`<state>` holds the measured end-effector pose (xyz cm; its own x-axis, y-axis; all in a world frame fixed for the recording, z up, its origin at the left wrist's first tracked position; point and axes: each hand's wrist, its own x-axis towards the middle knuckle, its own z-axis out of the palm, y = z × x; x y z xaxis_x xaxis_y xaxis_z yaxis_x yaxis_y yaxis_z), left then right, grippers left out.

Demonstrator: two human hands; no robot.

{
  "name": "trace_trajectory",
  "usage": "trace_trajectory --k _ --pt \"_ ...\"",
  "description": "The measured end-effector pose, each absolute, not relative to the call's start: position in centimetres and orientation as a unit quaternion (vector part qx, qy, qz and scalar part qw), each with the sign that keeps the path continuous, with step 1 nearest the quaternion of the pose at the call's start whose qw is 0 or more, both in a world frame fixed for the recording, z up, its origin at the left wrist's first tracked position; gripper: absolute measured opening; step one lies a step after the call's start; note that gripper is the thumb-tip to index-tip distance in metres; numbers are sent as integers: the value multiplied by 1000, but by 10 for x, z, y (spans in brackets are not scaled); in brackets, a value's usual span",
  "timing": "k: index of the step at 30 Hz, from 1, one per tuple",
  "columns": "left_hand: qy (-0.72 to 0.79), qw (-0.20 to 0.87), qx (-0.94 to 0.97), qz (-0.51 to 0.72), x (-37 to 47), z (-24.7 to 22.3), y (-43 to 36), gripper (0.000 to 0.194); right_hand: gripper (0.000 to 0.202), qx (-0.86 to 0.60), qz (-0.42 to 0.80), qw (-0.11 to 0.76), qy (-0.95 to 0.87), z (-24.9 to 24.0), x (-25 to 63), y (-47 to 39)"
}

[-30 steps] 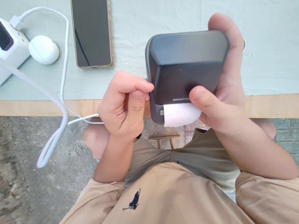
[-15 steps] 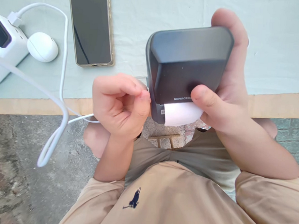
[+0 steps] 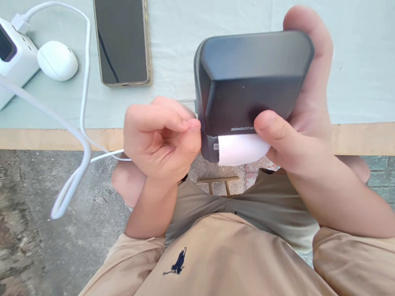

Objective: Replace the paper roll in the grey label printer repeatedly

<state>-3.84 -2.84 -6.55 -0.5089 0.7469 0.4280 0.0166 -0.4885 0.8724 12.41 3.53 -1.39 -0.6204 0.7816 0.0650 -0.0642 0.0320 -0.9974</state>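
My right hand grips a dark label printer by its right side, thumb on the front face near the printed brand name. A strip of white label paper curls out of the slot at the printer's lower edge. At the printer's left side is my left hand, its thumb and forefinger pinched together beside the casing. Whatever sits between those fingertips, if anything, is too small or hidden to make out. The printer is held up above the table's front edge.
On the pale cloth-covered table lie a phone in a clear case and a small white rounded case. A white power strip with a small screen stands far left. Its white cable loops over the table edge.
The printer and my right hand have shifted slightly up and to the right. My left hand keeps its pinch by the printer's side, its thumb and forefinger slightly moved.
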Motion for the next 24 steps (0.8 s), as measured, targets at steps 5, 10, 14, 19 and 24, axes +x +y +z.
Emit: trace_trajectory --k 5,10,14,19,24 --pt "402 170 434 788 -29 -45 -21 18 75 -283 635 323 -641 -12 124 36" --pt "459 278 425 729 -35 -40 -30 14 74 -295 628 327 -642 -13 126 36" --pt "421 266 438 748 -36 -45 -29 8 73 -274 632 336 -643 -14 125 36" --pt "416 270 413 763 -34 -45 -27 14 72 -271 638 349 -630 -15 123 36" --pt "407 239 447 760 -37 -47 -23 22 72 -273 635 343 -636 -14 123 36"
